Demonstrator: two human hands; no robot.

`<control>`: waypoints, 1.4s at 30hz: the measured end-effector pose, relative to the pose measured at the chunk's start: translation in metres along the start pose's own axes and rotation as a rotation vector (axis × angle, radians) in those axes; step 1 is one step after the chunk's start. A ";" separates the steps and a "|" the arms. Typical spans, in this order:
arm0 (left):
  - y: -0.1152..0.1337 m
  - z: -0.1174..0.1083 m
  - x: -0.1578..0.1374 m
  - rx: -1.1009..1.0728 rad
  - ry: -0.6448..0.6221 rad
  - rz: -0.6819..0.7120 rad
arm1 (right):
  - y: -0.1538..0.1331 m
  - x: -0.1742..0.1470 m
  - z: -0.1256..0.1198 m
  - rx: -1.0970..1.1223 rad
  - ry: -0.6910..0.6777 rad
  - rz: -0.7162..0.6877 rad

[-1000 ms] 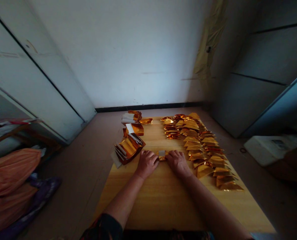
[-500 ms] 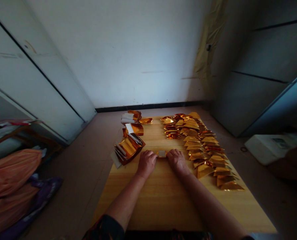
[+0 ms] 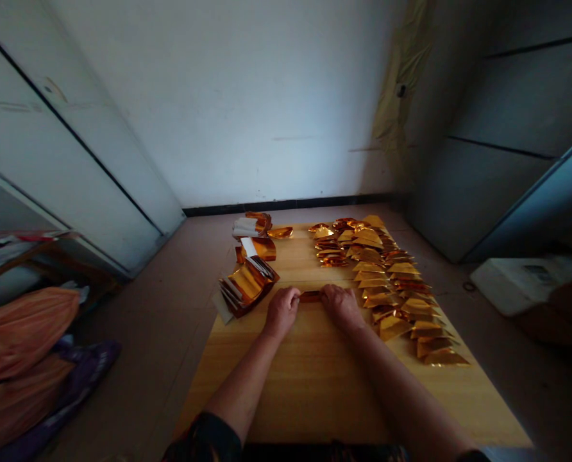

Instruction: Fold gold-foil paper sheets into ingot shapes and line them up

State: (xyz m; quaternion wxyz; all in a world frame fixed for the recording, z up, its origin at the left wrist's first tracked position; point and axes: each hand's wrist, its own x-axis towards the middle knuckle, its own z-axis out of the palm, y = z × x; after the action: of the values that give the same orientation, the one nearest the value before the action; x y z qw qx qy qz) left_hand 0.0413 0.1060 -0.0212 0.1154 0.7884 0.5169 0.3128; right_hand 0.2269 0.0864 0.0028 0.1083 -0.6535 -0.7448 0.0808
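Observation:
Between my two hands, low over the middle of the wooden table (image 3: 286, 378), is a small folded piece of gold foil paper (image 3: 310, 296). My left hand (image 3: 282, 310) pinches its left end, fingers closed. At its right end my right hand (image 3: 341, 307) grips it the same way, fingertips partly hidden. Its gold side shows as a narrow dark strip. To the left lies a fanned stack of gold foil sheets (image 3: 248, 285) with pale backs. Rows of folded gold foil pieces (image 3: 370, 276) fill the table's right side.
More foil sheets (image 3: 260, 249) and a rolled bundle (image 3: 252, 224) lie at the back left, beside a single folded piece (image 3: 281, 232). Orange cloth (image 3: 26, 333) is piled at left. A white box (image 3: 512, 285) stands on the floor at right, near a grey cabinet (image 3: 497, 173).
The foil paper between my hands has turned: its pale square patch no longer shows, only a gold strip. Both hands have shifted very slightly and still hold its ends.

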 end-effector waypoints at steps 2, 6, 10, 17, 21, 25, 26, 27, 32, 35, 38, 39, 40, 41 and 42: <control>0.002 0.001 0.001 -0.011 0.005 -0.055 | -0.003 0.001 0.002 -0.038 0.009 0.029; 0.007 0.002 0.003 0.024 0.015 -0.101 | -0.005 0.002 0.006 -0.092 0.038 0.035; 0.011 0.004 0.005 0.124 -0.016 -0.113 | -0.004 0.004 0.010 -0.142 0.037 0.011; 0.014 0.005 0.005 0.278 -0.054 -0.092 | -0.003 0.009 0.008 -0.176 -0.014 -0.032; 0.014 0.003 0.005 0.292 -0.061 -0.060 | -0.004 0.010 0.005 -0.193 -0.022 -0.036; 0.016 0.000 0.008 0.325 -0.121 -0.055 | -0.004 0.012 0.002 -0.213 -0.048 -0.041; 0.016 -0.001 0.008 0.332 -0.137 -0.048 | -0.004 0.013 0.001 -0.219 -0.052 -0.046; 0.016 -0.001 0.009 0.339 -0.149 -0.038 | -0.004 0.014 0.001 -0.224 -0.054 -0.049; 0.017 -0.003 0.010 0.374 -0.197 -0.003 | -0.003 0.017 0.002 -0.237 -0.067 -0.030; 0.018 -0.004 0.011 0.373 -0.212 -0.014 | -0.004 0.018 0.001 -0.240 -0.062 -0.011; 0.020 -0.004 0.012 0.378 -0.219 -0.032 | -0.005 0.018 -0.001 -0.224 -0.057 0.008; 0.021 -0.004 0.012 0.385 -0.220 -0.035 | -0.006 0.017 -0.002 -0.215 -0.053 0.012; 0.021 -0.004 0.013 0.394 -0.221 -0.035 | -0.006 0.016 -0.003 -0.206 -0.046 0.011; 0.021 -0.004 0.013 0.404 -0.222 -0.033 | -0.006 0.016 -0.004 -0.197 -0.039 0.008; 0.021 -0.004 0.013 0.415 -0.221 -0.028 | -0.006 0.015 -0.005 -0.191 -0.031 0.000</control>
State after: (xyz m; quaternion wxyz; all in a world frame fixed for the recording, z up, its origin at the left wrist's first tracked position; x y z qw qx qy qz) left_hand 0.0581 0.1072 -0.0028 0.0111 0.8175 0.5653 0.1098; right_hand 0.2208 0.1004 0.0100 0.0339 -0.6596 -0.7506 0.0197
